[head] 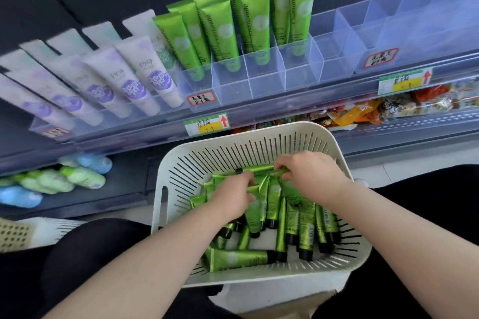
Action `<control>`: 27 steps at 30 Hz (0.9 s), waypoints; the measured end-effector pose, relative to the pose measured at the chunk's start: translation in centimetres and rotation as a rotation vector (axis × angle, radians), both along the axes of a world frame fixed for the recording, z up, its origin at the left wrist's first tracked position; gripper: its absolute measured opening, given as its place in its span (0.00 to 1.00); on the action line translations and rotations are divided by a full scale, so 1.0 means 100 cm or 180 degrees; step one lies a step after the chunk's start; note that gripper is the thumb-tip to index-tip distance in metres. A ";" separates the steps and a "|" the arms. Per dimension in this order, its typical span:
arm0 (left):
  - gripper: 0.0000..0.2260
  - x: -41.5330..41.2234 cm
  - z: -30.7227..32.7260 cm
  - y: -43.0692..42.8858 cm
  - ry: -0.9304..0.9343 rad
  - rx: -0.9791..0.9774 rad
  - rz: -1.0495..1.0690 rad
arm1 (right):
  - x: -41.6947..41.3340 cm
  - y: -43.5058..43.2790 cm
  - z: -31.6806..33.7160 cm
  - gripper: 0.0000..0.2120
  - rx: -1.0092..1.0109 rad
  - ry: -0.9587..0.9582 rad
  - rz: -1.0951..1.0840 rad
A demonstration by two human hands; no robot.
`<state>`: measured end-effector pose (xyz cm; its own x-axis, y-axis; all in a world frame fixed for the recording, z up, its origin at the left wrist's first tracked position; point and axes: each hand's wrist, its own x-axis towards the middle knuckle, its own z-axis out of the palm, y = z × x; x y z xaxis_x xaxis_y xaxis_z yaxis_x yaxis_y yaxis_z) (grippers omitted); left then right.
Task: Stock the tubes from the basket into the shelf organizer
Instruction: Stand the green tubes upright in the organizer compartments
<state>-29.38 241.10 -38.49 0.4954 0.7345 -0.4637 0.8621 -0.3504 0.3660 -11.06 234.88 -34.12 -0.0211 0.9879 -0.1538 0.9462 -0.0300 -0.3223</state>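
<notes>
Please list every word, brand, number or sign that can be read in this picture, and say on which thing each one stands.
"Chamomile": lengthwise on the green tubes standing in the shelf organizer.
White and purple tubes: script brand, too blurred to read.
Red-edged labels on the organizer: handwriting, illegible.
Price tags with red arrows: handwriting, illegible.
Print on the tubes in the basket: too small to read.

I can't read the handwritten red-bordered label [201, 98]; the white-and-purple plastic tubes [129, 80] smear into blur, and the left hand [233, 198] buries its fingertips among green metallic tubes [305, 228].
</notes>
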 end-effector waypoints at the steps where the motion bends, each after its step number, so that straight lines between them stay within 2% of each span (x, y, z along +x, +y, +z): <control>1: 0.12 -0.004 0.008 0.000 -0.0147 0.0109 0.0035 | -0.001 -0.002 0.004 0.10 0.0080 0.0006 -0.0012; 5: 0.06 -0.011 0.051 0.004 -0.0673 0.0698 0.0089 | -0.003 0.001 0.033 0.10 0.0408 0.0129 -0.0141; 9: 0.07 -0.011 0.108 0.014 -0.1212 0.1152 0.0299 | -0.008 0.013 0.075 0.09 0.0899 0.0236 -0.0213; 14: 0.07 -0.015 0.176 0.033 -0.1553 0.1738 0.0352 | -0.018 0.033 0.129 0.08 0.1364 0.0320 -0.0214; 22: 0.09 -0.018 0.257 0.082 -0.1831 0.2530 0.0593 | -0.029 0.075 0.188 0.11 0.2003 0.0250 -0.0130; 27: 0.08 -0.006 0.259 0.115 -0.1462 0.2613 0.0535 | -0.031 0.094 0.198 0.12 0.2140 0.0148 -0.0130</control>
<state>-29.98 252.57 -12.58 0.3592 0.8223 0.4414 0.7578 -0.5330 0.3763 -14.14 244.24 -14.34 0.0267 0.8685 0.4949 0.9332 0.1558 -0.3238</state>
